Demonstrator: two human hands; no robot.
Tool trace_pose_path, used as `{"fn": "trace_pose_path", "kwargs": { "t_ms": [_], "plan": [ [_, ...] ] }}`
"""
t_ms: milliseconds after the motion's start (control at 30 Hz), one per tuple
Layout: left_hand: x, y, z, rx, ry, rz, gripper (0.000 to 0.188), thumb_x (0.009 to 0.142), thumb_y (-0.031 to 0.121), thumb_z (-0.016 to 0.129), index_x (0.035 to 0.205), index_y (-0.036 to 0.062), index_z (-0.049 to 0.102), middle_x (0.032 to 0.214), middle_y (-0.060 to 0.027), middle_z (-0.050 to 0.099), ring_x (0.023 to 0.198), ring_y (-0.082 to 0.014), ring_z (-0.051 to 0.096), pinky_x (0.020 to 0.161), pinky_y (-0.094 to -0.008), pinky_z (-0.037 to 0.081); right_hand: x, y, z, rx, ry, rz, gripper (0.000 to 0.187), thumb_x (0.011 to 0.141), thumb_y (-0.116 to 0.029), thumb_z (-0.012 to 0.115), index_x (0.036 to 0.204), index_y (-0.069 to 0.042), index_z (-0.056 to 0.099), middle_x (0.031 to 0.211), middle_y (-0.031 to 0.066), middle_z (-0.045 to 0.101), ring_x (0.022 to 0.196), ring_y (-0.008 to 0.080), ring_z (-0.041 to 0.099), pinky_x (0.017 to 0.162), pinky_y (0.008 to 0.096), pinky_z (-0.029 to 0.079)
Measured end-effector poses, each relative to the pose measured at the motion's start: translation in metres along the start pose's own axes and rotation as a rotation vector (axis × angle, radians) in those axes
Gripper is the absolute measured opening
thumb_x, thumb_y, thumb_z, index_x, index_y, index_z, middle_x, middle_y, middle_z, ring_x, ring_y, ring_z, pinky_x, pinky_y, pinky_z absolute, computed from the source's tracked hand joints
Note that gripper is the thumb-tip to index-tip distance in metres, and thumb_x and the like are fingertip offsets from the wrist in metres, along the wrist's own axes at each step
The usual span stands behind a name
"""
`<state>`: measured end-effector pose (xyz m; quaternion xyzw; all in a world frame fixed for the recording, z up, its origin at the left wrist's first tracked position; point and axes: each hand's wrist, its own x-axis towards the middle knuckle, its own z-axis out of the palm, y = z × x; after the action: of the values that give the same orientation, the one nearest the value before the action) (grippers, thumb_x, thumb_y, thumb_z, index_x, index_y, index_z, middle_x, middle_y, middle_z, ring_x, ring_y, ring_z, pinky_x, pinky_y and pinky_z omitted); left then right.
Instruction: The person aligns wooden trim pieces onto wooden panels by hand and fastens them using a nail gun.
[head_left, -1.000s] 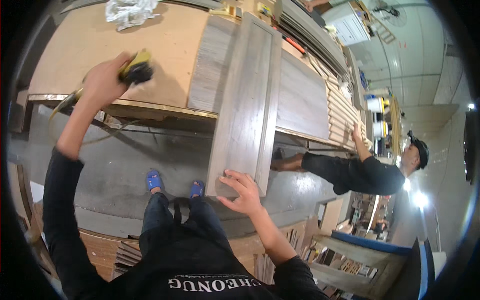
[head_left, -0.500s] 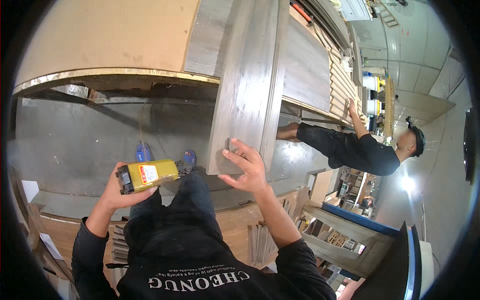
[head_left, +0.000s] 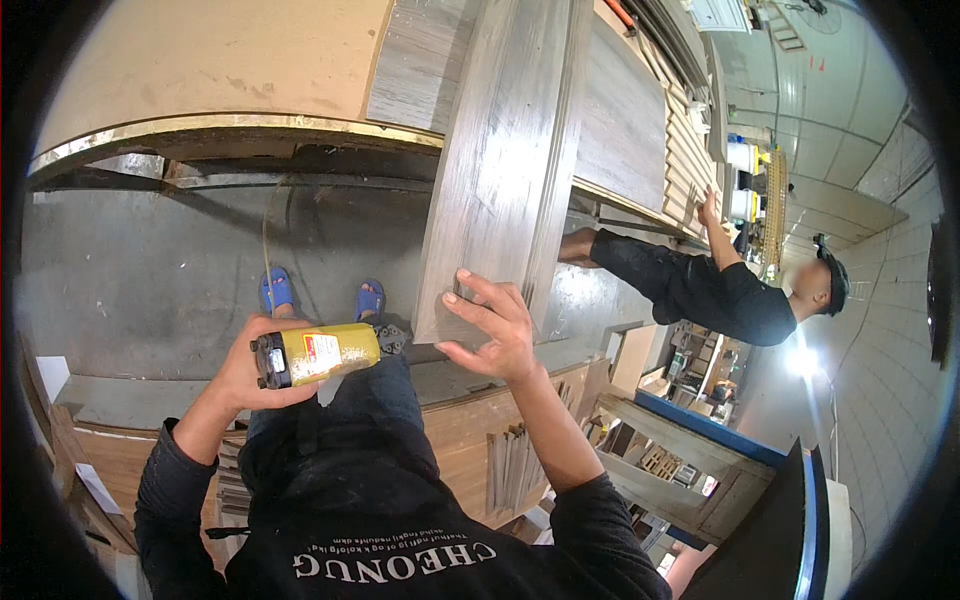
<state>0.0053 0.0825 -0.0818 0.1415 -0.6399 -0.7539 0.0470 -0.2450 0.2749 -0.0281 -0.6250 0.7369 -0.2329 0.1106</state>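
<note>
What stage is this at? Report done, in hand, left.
Done: a grey plank lies pulled out over the bench edge. In hand: the left hand holds a yellow tool off the wood, and the right hand steadies the plank's near end. Left: the tool is not on the plank; no worked mark is visible.

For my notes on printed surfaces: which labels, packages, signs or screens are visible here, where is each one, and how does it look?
Label: on the yellow tool held in the left hand; small rectangle, red and white.
Lettering: on the black shirt, bottom centre; white print in a row.
No screens or signs can be made out.
</note>
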Motion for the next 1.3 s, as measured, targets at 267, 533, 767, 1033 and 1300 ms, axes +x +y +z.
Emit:
{"fn": "trace_pose_path", "kwargs": {
  "t_ms": [267,533,767,1033,1300],
  "plan": [
    [0.003,-0.006,0.002,-0.027,0.023,0.028,0.038,0.060,0.019,0.072,0.090,-0.0023,0.065,0.077,-0.0121,0.065,0.066,-0.0226,0.062,0.065,-0.0275,0.047,0.002,-0.002,-0.003,-0.017,-0.013,0.005,0.053,0.055,-0.025,0.082,0.104,-0.014,0.068,0.121,0.0080,0.058,0.082,0.0203,0.055,0.072,0.0303,0.046],
    [0.004,0.001,0.001,-0.062,-0.007,-0.024,0.037,0.061,0.019,0.072,0.091,-0.0029,0.065,0.077,-0.0110,0.065,0.067,-0.0194,0.062,0.066,-0.0270,0.047,0.001,0.000,-0.002,-0.005,-0.013,0.000,0.053,0.055,-0.025,0.082,0.105,-0.014,0.068,0.121,0.0081,0.058,0.083,0.0202,0.055,0.073,0.0305,0.046],
    [0.004,-0.003,0.003,-0.064,0.001,-0.011,0.037,0.061,0.019,0.072,0.090,-0.0028,0.065,0.078,-0.0120,0.066,0.066,-0.0205,0.062,0.065,-0.0277,0.047,0.000,0.000,-0.001,-0.014,-0.019,0.013,0.053,0.055,-0.025,0.082,0.106,-0.014,0.068,0.120,0.0084,0.058,0.084,0.0203,0.055,0.073,0.0305,0.046],
    [0.002,-0.002,0.004,-0.036,0.002,-0.031,0.038,0.061,0.019,0.071,0.092,-0.0031,0.065,0.080,-0.0125,0.066,0.069,-0.0197,0.062,0.068,-0.0287,0.046,-0.001,0.000,-0.002,0.000,-0.010,0.020,0.054,0.055,-0.024,0.082,0.106,-0.014,0.068,0.121,0.0090,0.058,0.087,0.0208,0.055,0.074,0.0305,0.045],
    [-0.003,-0.001,0.007,-0.051,0.123,0.000,0.040,0.060,0.020,0.072,0.092,-0.0029,0.065,0.082,-0.0134,0.066,0.067,-0.0204,0.058,0.068,-0.0297,0.045,-0.001,0.000,-0.001,0.009,-0.011,0.021,0.054,0.055,-0.023,0.082,0.107,-0.014,0.068,0.122,0.0086,0.058,0.089,0.0209,0.055,0.075,0.0307,0.045]
  ]
}}
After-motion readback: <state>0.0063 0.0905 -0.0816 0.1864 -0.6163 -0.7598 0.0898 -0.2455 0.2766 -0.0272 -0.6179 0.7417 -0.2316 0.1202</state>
